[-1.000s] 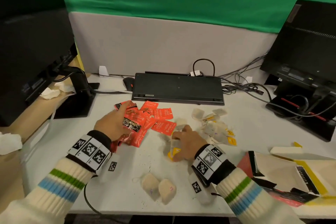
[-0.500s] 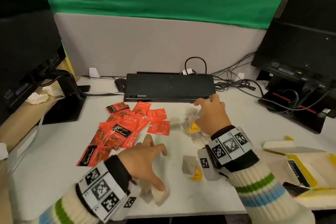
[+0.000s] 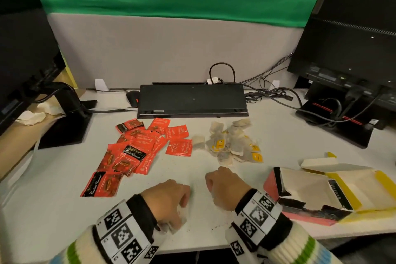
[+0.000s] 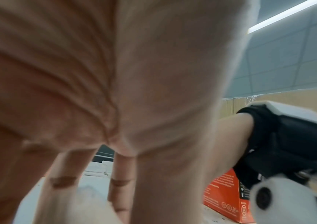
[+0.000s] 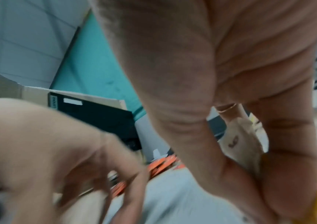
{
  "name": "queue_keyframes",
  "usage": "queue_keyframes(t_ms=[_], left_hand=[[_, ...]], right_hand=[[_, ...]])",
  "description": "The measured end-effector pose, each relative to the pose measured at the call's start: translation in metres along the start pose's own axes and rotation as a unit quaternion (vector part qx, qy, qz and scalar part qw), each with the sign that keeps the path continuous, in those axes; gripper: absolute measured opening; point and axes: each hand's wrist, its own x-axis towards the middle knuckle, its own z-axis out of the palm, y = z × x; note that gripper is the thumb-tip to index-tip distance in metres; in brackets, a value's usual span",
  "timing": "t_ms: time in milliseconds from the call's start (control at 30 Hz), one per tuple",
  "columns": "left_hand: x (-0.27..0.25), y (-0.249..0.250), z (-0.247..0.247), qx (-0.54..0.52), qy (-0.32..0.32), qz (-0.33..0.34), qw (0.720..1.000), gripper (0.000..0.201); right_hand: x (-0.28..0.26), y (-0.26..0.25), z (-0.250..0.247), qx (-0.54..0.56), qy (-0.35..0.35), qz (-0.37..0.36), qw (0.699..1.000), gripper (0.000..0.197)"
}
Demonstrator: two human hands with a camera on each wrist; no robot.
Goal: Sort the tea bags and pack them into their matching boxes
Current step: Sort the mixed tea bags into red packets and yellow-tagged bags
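Left hand (image 4: 115,91) fills view (blurred); orange box (image 4: 223,197) beyond.

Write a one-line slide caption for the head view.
Both hands at the table's near edge, red sachets left, paper tea bags centre, open boxes right.

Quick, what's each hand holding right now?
Left hand: fingers curled down on a pale tea bag.
Right hand: grips a pale tea bag with a yellow tag.
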Motion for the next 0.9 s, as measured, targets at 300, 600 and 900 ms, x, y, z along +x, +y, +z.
queue_keyframes(t_ms=[300,600,900], left_hand=[[0.011,-0.011,-0.011,-0.072,-0.020,0.022,0.997,0.025],[0.032,0.019,-0.080,-0.022,0.054,0.087,0.995,0.026],[0.101,0.082,-0.118,0.001,0.198,0.110,0.974,0.074]], right_hand=[[-0.003,0.030,-0.065,0.084,0.292,0.072,0.950,0.060],[-0.082,0.072,-0.057,0.016,0.130,0.081,0.988,0.048],[-0.121,0.110,-0.029,0.004,0.114,0.123,0.986,0.046]])
